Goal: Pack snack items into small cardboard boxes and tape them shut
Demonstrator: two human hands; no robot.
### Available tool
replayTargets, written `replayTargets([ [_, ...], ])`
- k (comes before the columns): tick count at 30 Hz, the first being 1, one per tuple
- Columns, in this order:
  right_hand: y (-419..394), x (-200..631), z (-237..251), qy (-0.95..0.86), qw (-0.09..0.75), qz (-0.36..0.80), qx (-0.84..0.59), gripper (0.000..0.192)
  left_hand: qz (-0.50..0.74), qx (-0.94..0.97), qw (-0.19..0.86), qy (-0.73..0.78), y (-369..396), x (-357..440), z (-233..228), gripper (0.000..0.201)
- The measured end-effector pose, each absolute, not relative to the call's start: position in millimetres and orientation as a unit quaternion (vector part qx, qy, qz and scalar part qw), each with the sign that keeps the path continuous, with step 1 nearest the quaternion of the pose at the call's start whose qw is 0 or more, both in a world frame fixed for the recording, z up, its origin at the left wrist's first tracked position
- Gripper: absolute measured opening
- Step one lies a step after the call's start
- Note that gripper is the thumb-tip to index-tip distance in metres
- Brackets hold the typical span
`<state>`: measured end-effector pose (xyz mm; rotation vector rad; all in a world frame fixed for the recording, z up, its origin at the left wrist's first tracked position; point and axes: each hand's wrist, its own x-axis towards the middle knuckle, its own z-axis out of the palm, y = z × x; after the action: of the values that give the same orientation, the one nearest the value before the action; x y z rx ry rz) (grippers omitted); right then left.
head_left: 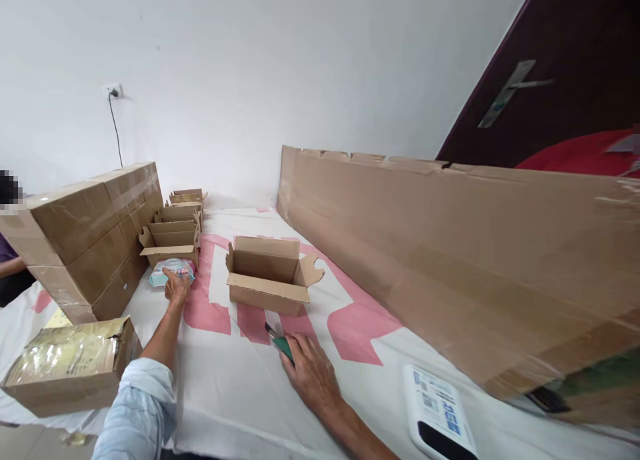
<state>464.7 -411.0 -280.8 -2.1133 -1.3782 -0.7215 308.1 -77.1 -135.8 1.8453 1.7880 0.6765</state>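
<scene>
Two hands are out over the white and pink cloth (235, 393). The left hand (177, 288) reaches far forward, fingers curled down onto a small pastel packet (171, 269) that lies just in front of a row of small open boxes (173, 237). The right hand (311, 370) rests flat-knuckled on the cloth, fingers closed around a green-handled tool (280, 343), its tip pointing toward the open cardboard box (270, 277) nearby.

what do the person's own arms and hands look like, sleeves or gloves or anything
Both hands are bare: no gloves, and no rings or watch show. The left hand has a light blue sleeve rolled up near the elbow. The right hand has a bare forearm, with no sleeve in view.
</scene>
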Motion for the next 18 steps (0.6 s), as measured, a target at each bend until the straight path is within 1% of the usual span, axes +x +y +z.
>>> replayTargets([
  [5, -412.1, 465.7, -283.1, -0.507, 0.26, -0.278, -0.773, 0.028, 0.251, 0.667, 0.245, 0.657, -59.7, 324.4, -133.8, 0.042],
  [11, -414.5, 466.0, -283.5, -0.503, 0.26, -0.272, -0.778, 0.026, 0.253, 0.674, 0.236, 0.653, -42.5, 342.1, -136.0, 0.041],
  [18, -413.7, 463.3, -277.2, -0.496, 0.265, -0.26, -0.785, 0.027, 0.249, 0.681, 0.229, 0.649, -58.4, 336.3, -127.4, 0.042],
])
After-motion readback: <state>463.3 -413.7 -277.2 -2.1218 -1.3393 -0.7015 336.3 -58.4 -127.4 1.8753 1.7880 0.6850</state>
